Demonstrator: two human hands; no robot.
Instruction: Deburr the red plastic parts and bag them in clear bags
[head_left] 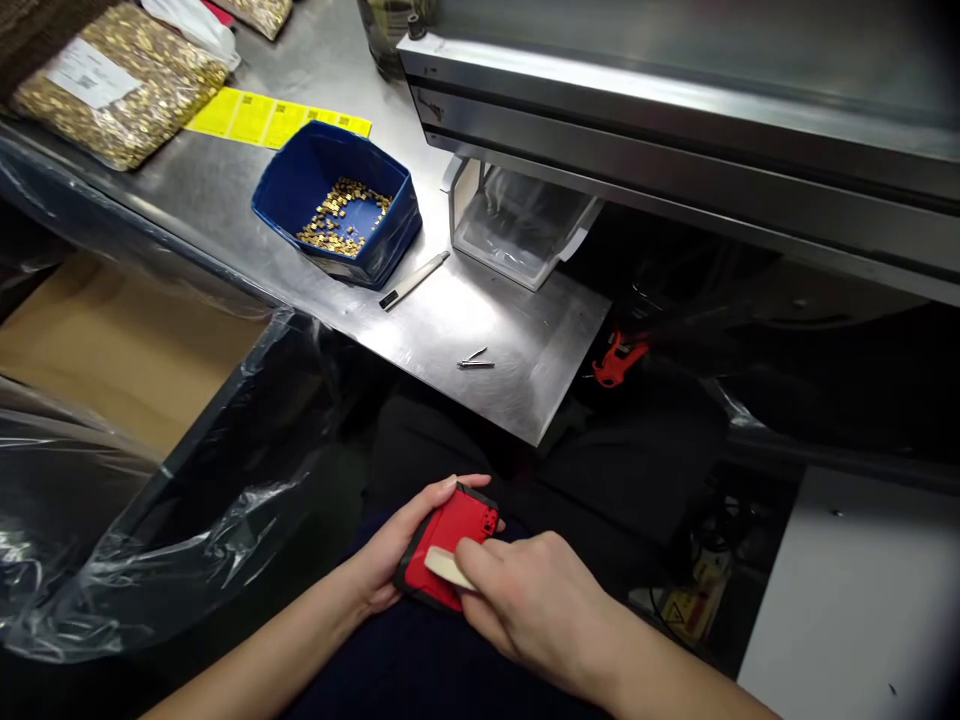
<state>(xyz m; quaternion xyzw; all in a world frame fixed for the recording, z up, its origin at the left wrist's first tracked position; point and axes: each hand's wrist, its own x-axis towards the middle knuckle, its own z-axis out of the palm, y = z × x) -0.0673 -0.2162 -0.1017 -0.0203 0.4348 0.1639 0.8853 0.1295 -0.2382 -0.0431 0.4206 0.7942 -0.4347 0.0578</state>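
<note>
My left hand (390, 550) is closed round the edge of a flat red plate with a black rim (461, 525), held low over my lap. Dark square marks or openings show at the plate's far right corner. My right hand (532, 600) grips a cream-coloured flat tool (446, 566), whose rounded end lies over the red face. The rest of that tool is hidden in my fingers, so I cannot tell its kind. Beyond both hands, a few thin metal pins (476, 363) lie on the metal table (517, 390).
A blue bin (394, 235) holds many small gold-coloured metal pieces. Beside it lie a pale pen-like tool (414, 281) and a yellow label strip (255, 118). A clear tray (510, 235) sits under a metal beam (675, 160). A bag of gold pieces (150, 90) is at upper left.
</note>
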